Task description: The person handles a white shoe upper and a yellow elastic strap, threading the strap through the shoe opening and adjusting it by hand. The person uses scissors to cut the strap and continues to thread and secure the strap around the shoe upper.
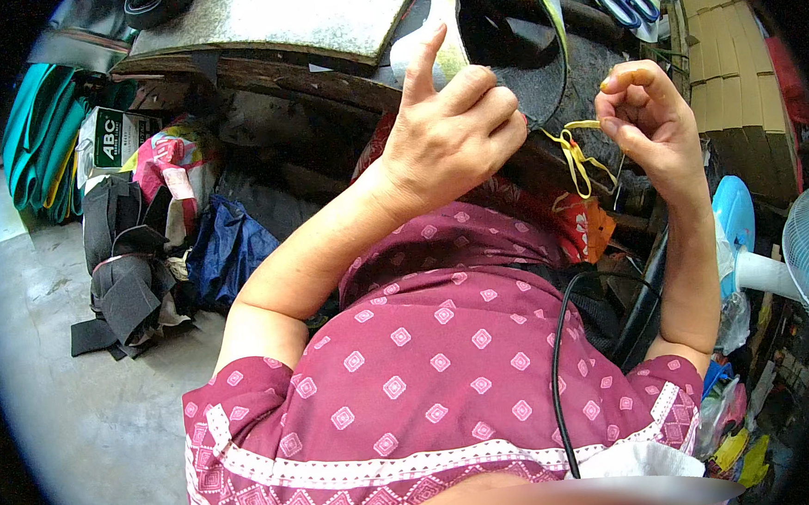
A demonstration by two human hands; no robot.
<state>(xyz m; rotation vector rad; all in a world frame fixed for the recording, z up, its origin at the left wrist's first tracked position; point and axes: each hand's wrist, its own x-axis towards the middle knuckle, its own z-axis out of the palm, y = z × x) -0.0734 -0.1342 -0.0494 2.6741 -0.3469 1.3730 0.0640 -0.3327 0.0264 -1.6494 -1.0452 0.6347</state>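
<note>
My right hand (653, 126) pinches a thin yellow band (576, 154) between thumb and forefinger. Loops of the band dangle in the gap between my two hands. My left hand (460, 124) is raised with its index finger stretched out and the other fingers curled in. One end of the band runs toward those curled fingertips, whose grip is hidden from view. Just beyond the left hand, a pale strip with a yellowish edge (447, 37) lies curved on the dark work surface (588, 79). Dark-handled scissors (628, 0) rest at its far right.
A whitish board (279, 19) covers the far left of the table. Left on the floor are folded green sheets (42, 150), a carton (112, 141), tied black foam pieces (128, 279) and a blue bag (229, 254). Cardboard (731, 66) and a fan (776, 271) stand right. A black cable (557, 373) crosses my front.
</note>
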